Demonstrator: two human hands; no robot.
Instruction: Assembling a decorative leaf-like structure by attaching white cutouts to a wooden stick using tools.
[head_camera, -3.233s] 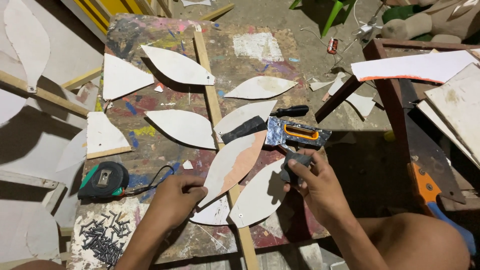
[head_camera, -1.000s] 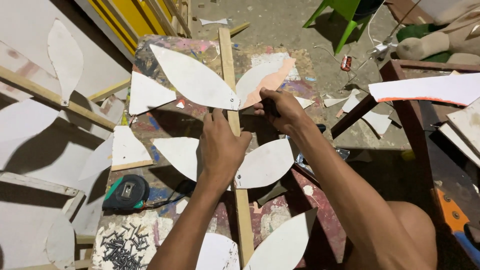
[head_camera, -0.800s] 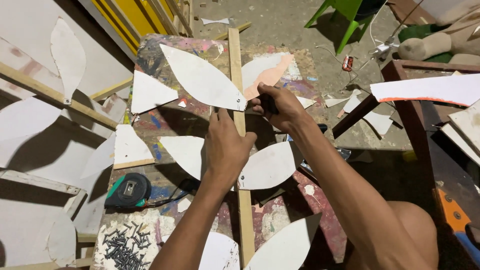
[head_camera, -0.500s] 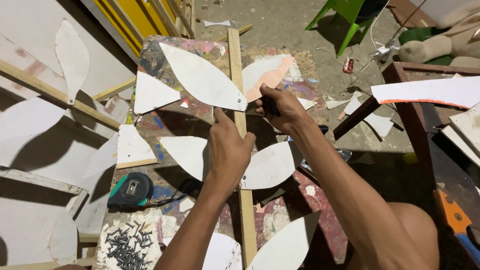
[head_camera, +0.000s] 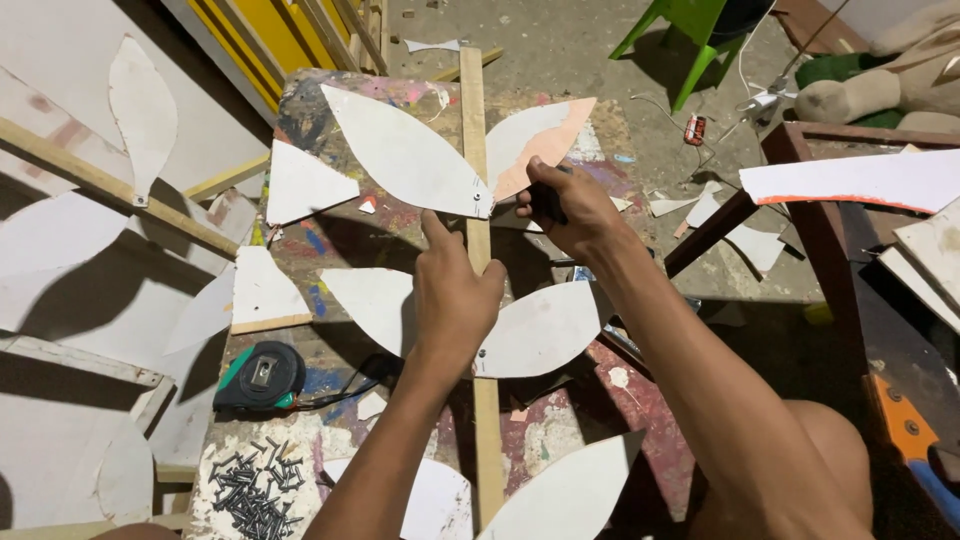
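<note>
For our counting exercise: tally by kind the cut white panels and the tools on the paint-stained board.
White leaf-shaped panels: 6
White triangular panels: 2
Black-and-green tape measure: 1
Dark-handled tool in right hand: 1
Total: 10

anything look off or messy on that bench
Mostly the loose heap of dark screws spilled at the near left corner of the paint-stained bench, uncontained. The white leaf-shaped panels sit evenly along the wooden strip.
</note>
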